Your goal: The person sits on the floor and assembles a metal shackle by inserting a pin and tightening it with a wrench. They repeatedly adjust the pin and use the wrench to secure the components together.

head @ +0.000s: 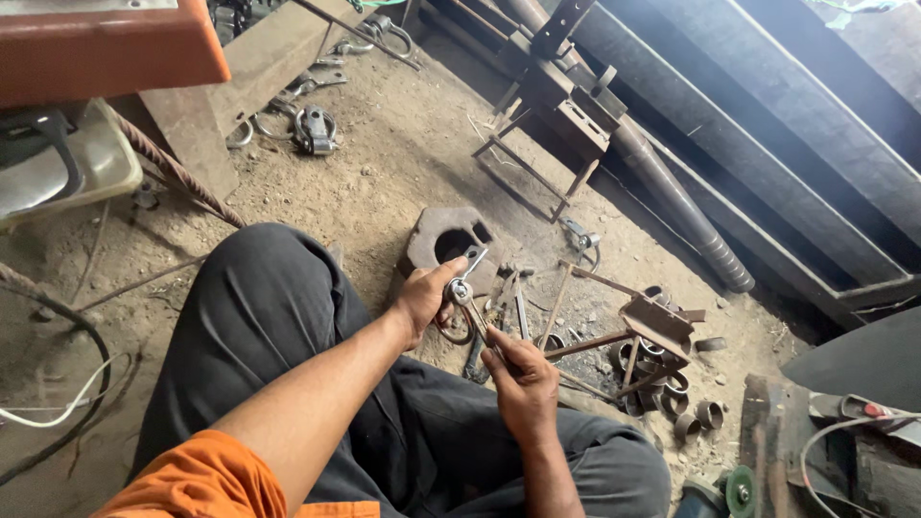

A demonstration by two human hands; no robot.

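Head view, looking down at a seated person's lap: left hand (422, 299) grips a small metal bracket (464, 278), right hand (523, 379) pinches a thin rod (480, 321) against it, apparently mid-fitting above the dirt floor (384, 163). Alignment likely needs steadying.

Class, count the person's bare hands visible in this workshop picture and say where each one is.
2. The left hand grips a small metal piece above the knee; the right hand is just below it, touching that piece. None seems hidden.
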